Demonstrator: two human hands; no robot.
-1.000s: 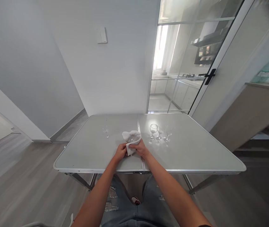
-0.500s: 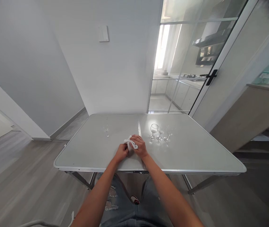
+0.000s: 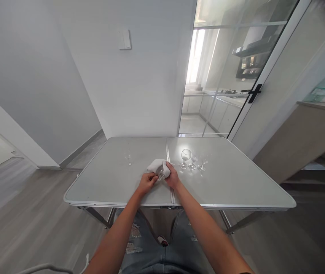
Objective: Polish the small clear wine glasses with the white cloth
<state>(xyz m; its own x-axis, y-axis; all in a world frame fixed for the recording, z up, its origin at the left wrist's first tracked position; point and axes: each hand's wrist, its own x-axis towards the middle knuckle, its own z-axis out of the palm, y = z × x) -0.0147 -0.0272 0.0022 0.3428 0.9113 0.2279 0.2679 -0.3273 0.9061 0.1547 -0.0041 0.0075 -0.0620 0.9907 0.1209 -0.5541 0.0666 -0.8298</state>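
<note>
Near the middle of the front edge of the tabletop [image 3: 231, 182], just left of its seam [image 3: 168, 150], both hands have a held glass [image 3: 160, 173] and a white cloth [image 3: 154, 165] between them. Half a second ago the right hand [image 3: 172, 177] lies over the top, hiding the glass; now it sits at the right side, its grip closed on the bunched cloth, and the clear curve of the glass shows again. The left hand [image 3: 147, 183] keeps its place, its grip pinching the glass near the edge; which part it pinches I cannot tell. With cloth and glass still together, the wiping looks unfinished, only shifted to another spot. Unmoved towards the back edge, a round-bowled glass [image 3: 185, 155] and two smaller stemmed glasses [image 3: 192, 166] stand right of the seam, and a clear glass [image 3: 129, 158] stands towards the back left corner.
</note>
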